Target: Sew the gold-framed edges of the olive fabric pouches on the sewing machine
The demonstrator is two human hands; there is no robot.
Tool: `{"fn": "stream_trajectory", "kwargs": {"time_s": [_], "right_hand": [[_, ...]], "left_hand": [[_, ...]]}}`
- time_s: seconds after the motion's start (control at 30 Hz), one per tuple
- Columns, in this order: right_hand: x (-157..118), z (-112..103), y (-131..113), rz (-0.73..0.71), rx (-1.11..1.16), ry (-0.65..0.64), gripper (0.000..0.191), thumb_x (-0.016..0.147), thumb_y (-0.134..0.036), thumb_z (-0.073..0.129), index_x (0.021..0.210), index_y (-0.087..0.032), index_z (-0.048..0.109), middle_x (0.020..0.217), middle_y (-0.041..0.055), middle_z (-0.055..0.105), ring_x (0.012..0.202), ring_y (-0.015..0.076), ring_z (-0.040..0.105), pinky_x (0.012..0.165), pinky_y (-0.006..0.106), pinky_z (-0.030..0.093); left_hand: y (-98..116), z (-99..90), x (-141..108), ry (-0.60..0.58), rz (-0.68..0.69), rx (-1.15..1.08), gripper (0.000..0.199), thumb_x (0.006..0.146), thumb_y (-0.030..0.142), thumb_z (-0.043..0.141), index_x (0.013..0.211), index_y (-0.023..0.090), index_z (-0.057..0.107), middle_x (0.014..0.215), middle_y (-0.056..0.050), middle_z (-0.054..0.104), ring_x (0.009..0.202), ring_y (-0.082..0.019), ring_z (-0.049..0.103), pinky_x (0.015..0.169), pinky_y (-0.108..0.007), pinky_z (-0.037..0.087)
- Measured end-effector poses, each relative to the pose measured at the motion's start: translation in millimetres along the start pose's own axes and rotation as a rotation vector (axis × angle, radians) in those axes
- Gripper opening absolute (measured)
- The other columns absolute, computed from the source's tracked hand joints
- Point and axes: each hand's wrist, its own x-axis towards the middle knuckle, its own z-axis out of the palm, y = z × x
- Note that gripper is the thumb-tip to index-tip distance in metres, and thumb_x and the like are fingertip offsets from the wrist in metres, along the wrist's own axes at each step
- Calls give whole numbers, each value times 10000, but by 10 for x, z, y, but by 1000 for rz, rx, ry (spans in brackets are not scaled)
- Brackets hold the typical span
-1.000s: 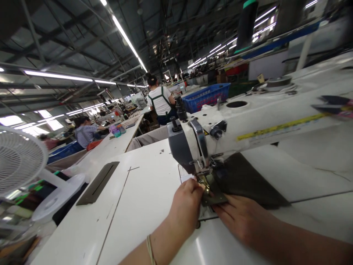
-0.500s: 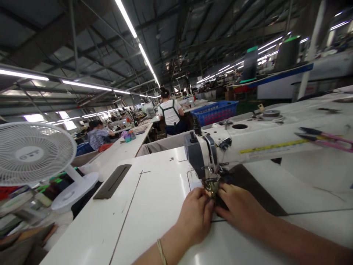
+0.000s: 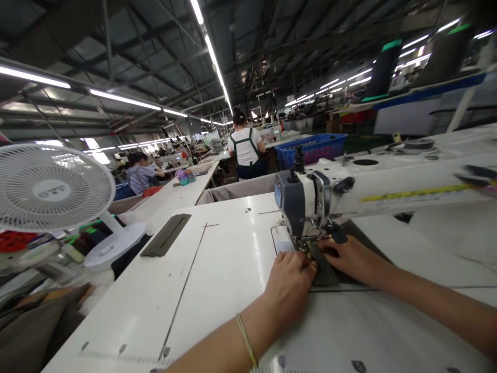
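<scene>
The sewing machine (image 3: 301, 207) has its needle and presser foot down near a dark olive fabric piece (image 3: 325, 277) lying flat on the table. My left hand (image 3: 291, 280) is just left of the presser foot, its bent fingers closed on the fabric's edge. To the right of the foot, my right hand (image 3: 351, 259) has thumb and fingers pinched on the same fabric, close under the machine head. The fingertips are partly hidden. A second olive piece with a long slit (image 3: 166, 235) lies apart on the left of the white table (image 3: 217, 290).
A white fan (image 3: 54, 189) stands at the left beside thread cones and cloth. Small scissors (image 3: 479, 176) and a yellow measuring tape (image 3: 411, 193) are on the machine arm. A blue crate (image 3: 310, 147) and co-workers (image 3: 245, 145) are beyond.
My right hand has moved back and away from my left, uncovering fabric between them. The view has shifted, and more of the table's near edge with ruler marks shows.
</scene>
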Motion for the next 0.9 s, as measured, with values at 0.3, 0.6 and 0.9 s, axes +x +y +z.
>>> {"fn": "stream_trajectory", "kwargs": {"time_s": [0.3, 0.6, 0.9], "right_hand": [[9, 83, 12, 266, -80, -57, 231, 825, -219, 475, 734, -149, 676, 732, 100, 684, 687, 216, 636, 606, 290, 406], [81, 125, 40, 389, -114, -26, 265, 826, -261, 470, 832, -137, 704, 820, 105, 700, 807, 238, 639, 681, 302, 421], [81, 93, 15, 424, -147, -31, 292, 820, -271, 484, 846, -96, 717, 828, 129, 702, 850, 259, 648, 699, 306, 430]], "left_hand": [[-2, -57, 130, -116, 31, 37, 209, 935, 158, 446, 1030, 141, 631, 991, -93, 559, 909, -239, 504, 778, -367, 467], [-24, 1, 134, -75, 71, 33, 231, 938, 139, 423, 1046, 134, 628, 1037, -100, 557, 948, -238, 503, 802, -372, 472], [-58, 14, 116, -76, 101, -68, 253, 889, 71, 448, 1069, 135, 614, 1129, -75, 620, 1071, -233, 522, 880, -375, 465]]}}
